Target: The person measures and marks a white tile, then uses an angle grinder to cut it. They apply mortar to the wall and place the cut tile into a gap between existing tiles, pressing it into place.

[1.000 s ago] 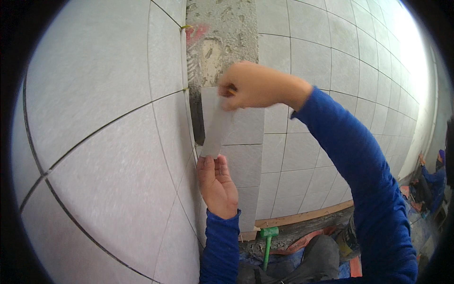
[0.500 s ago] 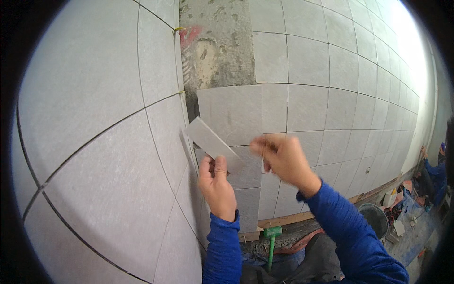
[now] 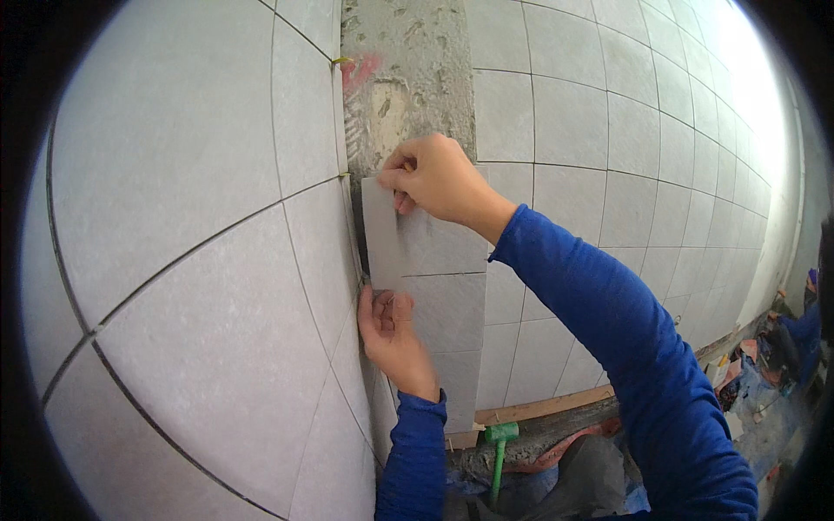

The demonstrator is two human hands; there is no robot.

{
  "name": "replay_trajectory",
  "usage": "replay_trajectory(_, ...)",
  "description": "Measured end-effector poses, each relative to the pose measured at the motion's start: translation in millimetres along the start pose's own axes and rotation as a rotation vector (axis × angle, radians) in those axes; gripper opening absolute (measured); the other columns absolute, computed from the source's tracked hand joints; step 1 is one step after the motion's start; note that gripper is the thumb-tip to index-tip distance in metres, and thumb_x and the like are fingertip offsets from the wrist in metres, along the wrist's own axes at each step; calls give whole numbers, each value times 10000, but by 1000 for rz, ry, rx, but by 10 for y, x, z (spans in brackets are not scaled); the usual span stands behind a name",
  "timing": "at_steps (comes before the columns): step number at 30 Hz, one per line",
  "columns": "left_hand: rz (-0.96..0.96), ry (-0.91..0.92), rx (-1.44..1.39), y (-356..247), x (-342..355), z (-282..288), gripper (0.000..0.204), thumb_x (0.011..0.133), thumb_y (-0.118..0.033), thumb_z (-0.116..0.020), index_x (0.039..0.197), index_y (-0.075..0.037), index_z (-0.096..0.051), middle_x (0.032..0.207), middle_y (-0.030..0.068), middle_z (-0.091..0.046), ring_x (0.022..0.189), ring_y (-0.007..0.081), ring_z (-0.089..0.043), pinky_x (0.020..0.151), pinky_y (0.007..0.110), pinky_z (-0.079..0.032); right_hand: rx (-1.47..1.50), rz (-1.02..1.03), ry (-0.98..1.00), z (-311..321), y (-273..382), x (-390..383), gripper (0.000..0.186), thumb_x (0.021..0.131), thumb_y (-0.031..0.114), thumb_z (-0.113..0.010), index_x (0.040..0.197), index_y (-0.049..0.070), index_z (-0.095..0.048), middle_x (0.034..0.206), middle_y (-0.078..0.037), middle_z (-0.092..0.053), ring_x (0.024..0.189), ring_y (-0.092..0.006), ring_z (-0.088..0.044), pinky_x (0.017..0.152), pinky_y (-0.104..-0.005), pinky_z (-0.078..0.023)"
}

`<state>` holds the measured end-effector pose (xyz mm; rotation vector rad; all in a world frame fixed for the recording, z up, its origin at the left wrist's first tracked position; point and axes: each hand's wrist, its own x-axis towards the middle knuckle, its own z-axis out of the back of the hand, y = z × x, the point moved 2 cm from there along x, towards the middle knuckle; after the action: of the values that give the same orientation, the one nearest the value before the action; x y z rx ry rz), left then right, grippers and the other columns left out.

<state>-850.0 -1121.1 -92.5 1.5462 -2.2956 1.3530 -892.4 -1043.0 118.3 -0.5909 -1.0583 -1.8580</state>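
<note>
A narrow light-grey tile strip (image 3: 380,239) stands upright in front of the corner gap between the two walls. My right hand (image 3: 445,181) pinches it at the top end, thumb and fingers closed. My left hand (image 3: 395,343) is closed at its lower end, fingertips at the bottom edge. Directly behind the strip and to its right is a larger wall tile (image 3: 447,245), partly hidden by my right hand. Whether the strip touches the wall I cannot tell.
Bare rough concrete (image 3: 426,78) shows above my right hand. Large grey tiles (image 3: 200,339) cover the left wall, smaller ones (image 3: 569,208) the right. Below lie a green mallet (image 3: 499,434), a wooden batten (image 3: 556,405) and floor rubble. Someone in blue (image 3: 804,334) is at far right.
The tile strip has turned from slanted to upright and lies against the corner area. My right hand has moved up and left and taken its top end. My left hand has shifted slightly down along it.
</note>
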Motion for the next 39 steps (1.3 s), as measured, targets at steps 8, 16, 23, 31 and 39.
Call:
replay_trajectory(8, 135, -16, -533, 143, 18, -47, 470, 1031, -116, -623, 1402, 117, -453, 1325, 164, -568, 1190, 210, -597, 1082, 311, -522, -102, 75, 19, -28, 14, 102, 175, 911, 98, -712, 904, -76, -718, 704, -118, -712, 610, -163, -722, 583, -288, -580)
replay_trajectory(16, 164, 47, -633, 96, 35, -35, 458, 1050, -111, -579, 1414, 133, -443, 1397, 186, -528, 1278, 225, -541, 1151, 309, -458, -440, 276, -21, -122, 40, 297, 134, 806, 165, -758, 837, 36, -777, 787, -204, -730, 789, -378, -726, 748, -440, -573)
replay_trajectory(23, 189, -3, -636, 137, 87, -31, 517, 1053, -82, -555, 1467, 158, -357, 1447, 207, -469, 1305, 244, -520, 1167, 314, -445, -532, 288, 193, -11, 90, 541, 223, 763, 230, -796, 902, 56, -807, 832, -192, -751, 800, -347, -736, 769, -419, -577)
replay_trajectory(31, 179, 6, -674, 146, 105, -25, 549, 1045, -55, -558, 1479, 176, -314, 1429, 231, -471, 1315, 271, -519, 1186, 341, -436, -515, 367, 241, 17, 75, 611, 204, 790, 227, -783, 883, 45, -799, 728, -122, -725, 675, -230, -689, 657, -375, -542)
replay_trajectory(39, 154, 34, -616, 85, 83, -43, 527, 1050, -47, -543, 1482, 166, -329, 1399, 223, -502, 1307, 263, -531, 1194, 345, -422, -442, 183, 261, 28, 46, 590, 207, 804, 215, -797, 930, 51, -806, 777, -104, -750, 678, -177, -675, 661, -344, -546)
